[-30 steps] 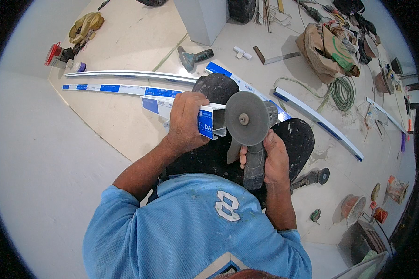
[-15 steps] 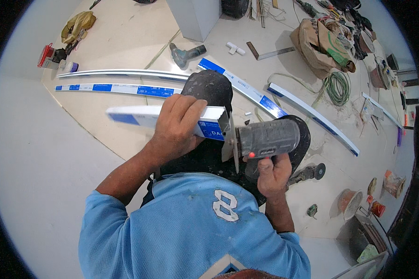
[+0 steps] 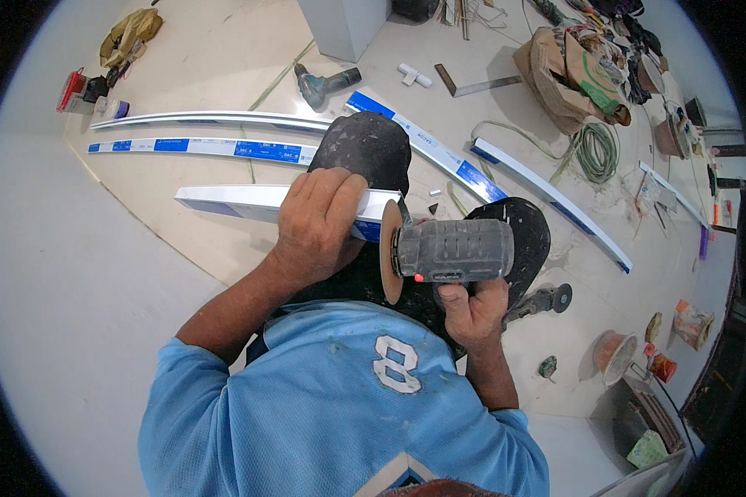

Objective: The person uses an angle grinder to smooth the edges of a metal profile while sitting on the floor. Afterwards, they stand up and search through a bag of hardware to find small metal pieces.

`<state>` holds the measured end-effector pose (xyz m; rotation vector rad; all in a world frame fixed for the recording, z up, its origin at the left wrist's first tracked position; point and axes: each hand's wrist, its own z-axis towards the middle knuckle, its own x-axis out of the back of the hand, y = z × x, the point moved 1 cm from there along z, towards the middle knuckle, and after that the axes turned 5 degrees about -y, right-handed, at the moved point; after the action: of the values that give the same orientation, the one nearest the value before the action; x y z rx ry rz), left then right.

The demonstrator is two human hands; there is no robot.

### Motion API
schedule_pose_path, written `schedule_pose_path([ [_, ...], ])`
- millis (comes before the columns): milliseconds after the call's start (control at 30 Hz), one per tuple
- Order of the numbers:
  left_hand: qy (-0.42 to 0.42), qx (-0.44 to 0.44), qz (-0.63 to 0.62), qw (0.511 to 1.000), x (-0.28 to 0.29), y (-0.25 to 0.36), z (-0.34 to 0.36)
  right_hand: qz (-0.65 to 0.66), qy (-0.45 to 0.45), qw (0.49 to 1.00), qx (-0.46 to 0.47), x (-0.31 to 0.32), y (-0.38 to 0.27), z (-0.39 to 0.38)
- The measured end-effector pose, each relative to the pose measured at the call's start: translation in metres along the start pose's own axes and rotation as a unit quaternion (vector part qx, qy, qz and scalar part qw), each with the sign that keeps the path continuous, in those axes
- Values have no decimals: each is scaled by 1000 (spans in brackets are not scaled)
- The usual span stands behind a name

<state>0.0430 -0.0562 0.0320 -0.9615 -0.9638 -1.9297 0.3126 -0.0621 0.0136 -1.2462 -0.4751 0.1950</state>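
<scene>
My left hand (image 3: 317, 224) is wrapped round a white channel profile (image 3: 236, 199) with blue printed film, held crosswise over my knees. Its right end meets the brown cutting disc (image 3: 391, 253) of an angle grinder (image 3: 456, 248). The disc stands upright beside the end, but I cannot tell whether it touches. Below the grinder's dark grey body, my right hand (image 3: 475, 311) grips it; some of those fingers are hidden underneath.
More blue-and-white profiles (image 3: 199, 147) lie across the floor ahead. Beyond them are a cordless drill (image 3: 326, 84), a metal square (image 3: 477, 85) and a brown sack (image 3: 559, 79). Coiled hose (image 3: 597, 153) lies to the right. A second grinder (image 3: 539, 305) rests beside my right knee.
The grinder in my right hand has shifted left against the profile's end and turned, so the disc's brown face shows. The left hand keeps its hold, and the whole view has shifted slightly.
</scene>
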Motion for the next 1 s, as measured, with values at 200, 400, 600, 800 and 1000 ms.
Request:
schedule_pose_path([
  [200, -6, 2, -10, 1000, -1, -3, -2, -19, -1, 1000, 2, -1, 0, 3],
  [400, -13, 3, -9, 1000, -1, -4, -5, -19, -3, 1000, 8, 0, 6, 0],
  [600, -18, 3, -16, 1000, -2, -4, -4, -22, 0, 1000, 11, 0, 2, 3],
  [800, -18, 3, -16, 1000, -2, -4, -3, -42, 6, 999, 18, -1, 3, 3],
  [1000, -16, -1, -14, 1000, -2, -3, -4, -42, 8, 999, 23, -2, 5, 2],
])
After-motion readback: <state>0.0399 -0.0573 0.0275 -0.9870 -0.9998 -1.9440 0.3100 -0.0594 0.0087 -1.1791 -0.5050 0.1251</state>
